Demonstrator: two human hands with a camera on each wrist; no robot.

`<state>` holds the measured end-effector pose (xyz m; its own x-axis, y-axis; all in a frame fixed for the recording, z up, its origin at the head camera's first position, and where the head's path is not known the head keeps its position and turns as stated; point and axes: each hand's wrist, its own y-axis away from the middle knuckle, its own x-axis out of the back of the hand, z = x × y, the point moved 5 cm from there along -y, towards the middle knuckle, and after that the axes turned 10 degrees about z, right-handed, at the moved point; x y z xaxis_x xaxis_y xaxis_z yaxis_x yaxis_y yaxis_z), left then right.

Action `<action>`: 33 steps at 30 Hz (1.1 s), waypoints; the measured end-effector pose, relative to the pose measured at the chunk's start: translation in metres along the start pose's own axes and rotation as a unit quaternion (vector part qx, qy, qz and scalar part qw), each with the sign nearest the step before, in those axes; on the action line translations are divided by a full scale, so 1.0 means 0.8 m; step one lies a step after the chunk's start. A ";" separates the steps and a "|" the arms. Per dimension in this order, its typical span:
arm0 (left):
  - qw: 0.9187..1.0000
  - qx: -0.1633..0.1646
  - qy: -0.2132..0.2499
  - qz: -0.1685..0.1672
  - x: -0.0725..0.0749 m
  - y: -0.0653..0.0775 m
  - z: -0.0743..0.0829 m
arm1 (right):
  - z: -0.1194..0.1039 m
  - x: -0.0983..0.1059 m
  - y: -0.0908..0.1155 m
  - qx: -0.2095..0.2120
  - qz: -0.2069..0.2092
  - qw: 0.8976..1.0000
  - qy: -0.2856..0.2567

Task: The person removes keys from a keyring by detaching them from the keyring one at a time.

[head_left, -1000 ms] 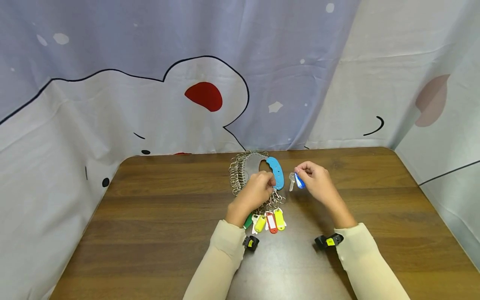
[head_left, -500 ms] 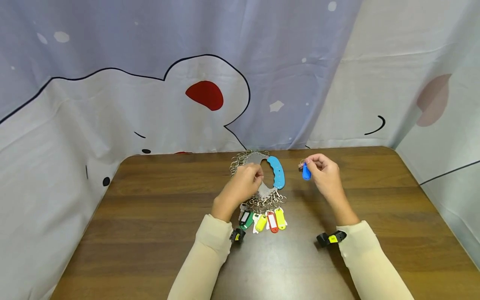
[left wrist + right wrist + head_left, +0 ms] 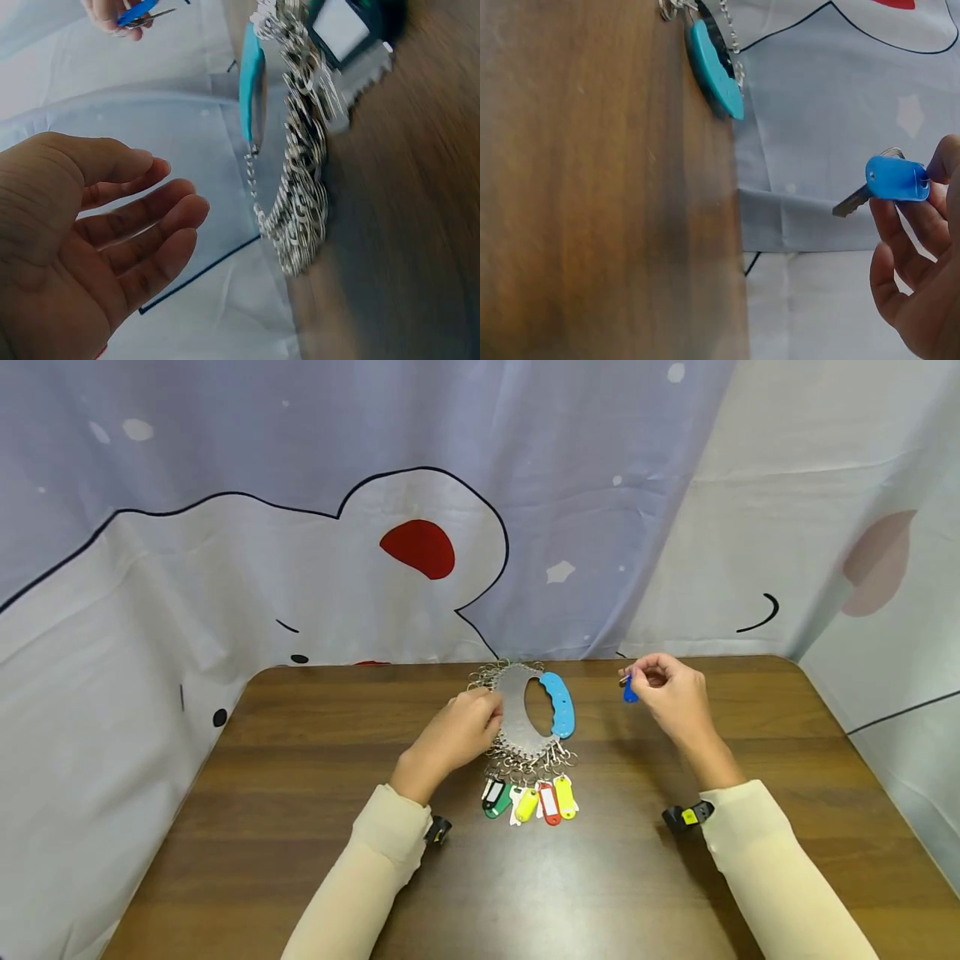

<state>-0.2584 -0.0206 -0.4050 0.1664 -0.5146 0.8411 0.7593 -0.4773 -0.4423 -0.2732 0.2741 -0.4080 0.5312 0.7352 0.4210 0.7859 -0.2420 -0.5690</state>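
A metal key holder plate with a light-blue handle lies on the table, many ring hooks round its edge. Green, yellow and red key tags with keys hang from its near side. My left hand hovers over the plate's left side; in the left wrist view its fingers are loosely bent and hold nothing. Right of the holder, my right hand pinches a blue key tag with a metal key attached, raised off the table.
The brown wooden table reaches back to a patterned curtain. A black wrist device is strapped at the right sleeve, and another wrist device at the left.
My left hand has drawn back leftward, away from the holder's handle. My right hand has moved right and a little farther back, carrying the blue key tag and its key.
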 end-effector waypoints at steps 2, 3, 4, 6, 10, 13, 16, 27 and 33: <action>1.000 -0.005 -0.008 0.002 0.003 0.003 -0.003 | -0.001 0.001 -0.004 0.006 -0.006 1.000 -0.005; 1.000 -0.009 -0.013 0.003 0.004 0.004 -0.004 | -0.002 0.001 -0.006 0.010 -0.007 1.000 -0.005; 1.000 -0.012 -0.016 0.004 0.005 0.005 -0.006 | -0.004 0.002 -0.009 0.013 -0.007 1.000 -0.004; 1.000 -0.016 -0.021 0.006 0.008 0.008 -0.008 | -0.007 0.004 -0.012 0.019 -0.010 1.000 -0.004; 0.999 -0.019 -0.037 0.001 0.011 0.013 -0.012 | -0.008 0.007 -0.020 0.032 -0.009 0.999 0.024; 0.999 -0.013 -0.048 -0.015 0.011 0.017 -0.017 | -0.006 0.010 -0.024 0.040 -0.010 0.997 0.058; 0.998 -0.010 -0.056 -0.032 0.011 0.022 -0.020 | 0.000 0.012 -0.030 0.042 -0.012 0.995 0.084; 0.993 -0.022 -0.087 -0.076 0.014 0.041 -0.028 | 0.040 0.014 -0.054 0.059 -0.040 0.989 0.129; 0.990 -0.027 -0.096 -0.095 0.015 0.052 -0.033 | 0.063 0.015 -0.061 0.076 -0.093 0.978 0.171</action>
<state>-0.2414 -0.0656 -0.4211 0.1438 -0.2692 0.9523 0.7542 -0.5932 -0.2816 -0.3217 0.3267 -0.4110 0.4795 0.4960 0.7239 0.8364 -0.0087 -0.5481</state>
